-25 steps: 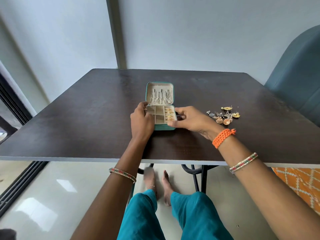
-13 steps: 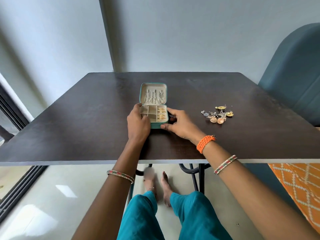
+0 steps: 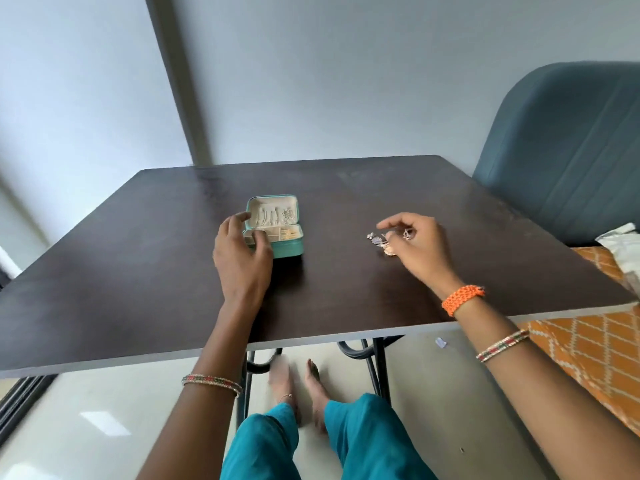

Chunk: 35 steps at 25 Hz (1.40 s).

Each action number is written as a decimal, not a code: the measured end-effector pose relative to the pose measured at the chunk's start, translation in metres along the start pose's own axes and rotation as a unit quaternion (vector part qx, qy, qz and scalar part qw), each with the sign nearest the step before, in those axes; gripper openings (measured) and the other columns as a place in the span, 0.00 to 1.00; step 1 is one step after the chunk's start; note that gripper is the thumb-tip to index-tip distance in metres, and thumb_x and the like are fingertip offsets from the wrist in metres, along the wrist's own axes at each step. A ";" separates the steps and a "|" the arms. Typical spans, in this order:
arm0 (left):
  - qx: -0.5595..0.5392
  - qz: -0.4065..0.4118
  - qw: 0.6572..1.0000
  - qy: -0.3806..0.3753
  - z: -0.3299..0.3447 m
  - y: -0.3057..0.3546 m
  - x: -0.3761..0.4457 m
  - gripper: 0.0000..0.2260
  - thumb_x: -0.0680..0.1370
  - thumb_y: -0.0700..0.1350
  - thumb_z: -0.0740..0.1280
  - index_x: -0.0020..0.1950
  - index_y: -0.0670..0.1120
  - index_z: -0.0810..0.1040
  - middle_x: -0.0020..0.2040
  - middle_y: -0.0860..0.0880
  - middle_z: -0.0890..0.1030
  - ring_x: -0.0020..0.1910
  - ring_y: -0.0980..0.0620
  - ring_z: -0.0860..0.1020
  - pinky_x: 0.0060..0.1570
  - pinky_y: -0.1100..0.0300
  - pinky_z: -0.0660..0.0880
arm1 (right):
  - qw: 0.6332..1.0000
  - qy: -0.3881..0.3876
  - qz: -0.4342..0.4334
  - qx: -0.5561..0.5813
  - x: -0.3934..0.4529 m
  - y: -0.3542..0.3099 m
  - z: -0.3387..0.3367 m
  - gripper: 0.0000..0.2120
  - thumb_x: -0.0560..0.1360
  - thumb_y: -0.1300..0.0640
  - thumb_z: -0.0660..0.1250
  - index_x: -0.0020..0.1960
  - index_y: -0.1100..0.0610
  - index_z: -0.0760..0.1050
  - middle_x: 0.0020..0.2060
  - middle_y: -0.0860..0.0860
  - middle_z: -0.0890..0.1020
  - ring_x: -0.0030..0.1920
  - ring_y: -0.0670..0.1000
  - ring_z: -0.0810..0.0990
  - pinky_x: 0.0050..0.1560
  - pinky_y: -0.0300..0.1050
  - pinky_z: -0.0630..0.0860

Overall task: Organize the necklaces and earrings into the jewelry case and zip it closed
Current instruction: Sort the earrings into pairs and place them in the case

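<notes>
A small teal jewelry case (image 3: 277,230) lies open on the table, lid tilted back with necklaces (image 3: 273,216) inside. Loose earrings (image 3: 382,241) lie well apart, to its right.

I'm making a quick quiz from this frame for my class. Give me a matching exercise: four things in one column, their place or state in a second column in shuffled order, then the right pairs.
Things:
1. case
2. left hand
3. right hand
4. earrings

Places or states:
A. over the loose pile, fingers curled at it
B. open on the table, lid up
C. loose on the table, right of the case
D. at the case's left front corner

Pairs: 1-B, 2-D, 3-A, 4-C
</notes>
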<state>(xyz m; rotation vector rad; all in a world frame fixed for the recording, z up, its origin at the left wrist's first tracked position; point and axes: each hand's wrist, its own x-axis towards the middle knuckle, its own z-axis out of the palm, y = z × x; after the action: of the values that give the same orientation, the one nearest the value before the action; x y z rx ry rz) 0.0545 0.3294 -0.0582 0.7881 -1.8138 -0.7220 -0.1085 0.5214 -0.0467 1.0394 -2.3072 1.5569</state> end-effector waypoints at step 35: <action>0.188 0.210 0.890 -0.358 0.215 0.101 0.012 0.10 0.79 0.42 0.59 0.48 0.44 0.81 0.48 0.45 0.83 0.53 0.42 0.76 0.47 0.54 0.55 | 0.994 0.015 0.065 -0.090 0.039 0.088 -0.038 0.07 0.74 0.60 0.66 0.47 0.60 0.82 0.42 0.53 0.83 0.40 0.48 0.78 0.39 0.34 0.68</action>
<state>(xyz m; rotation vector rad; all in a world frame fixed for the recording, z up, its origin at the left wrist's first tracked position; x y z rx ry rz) -0.1697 0.4086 -0.0454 0.3354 -2.7441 -0.3885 -0.2012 0.5558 -0.0764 0.8322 -2.4851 1.3636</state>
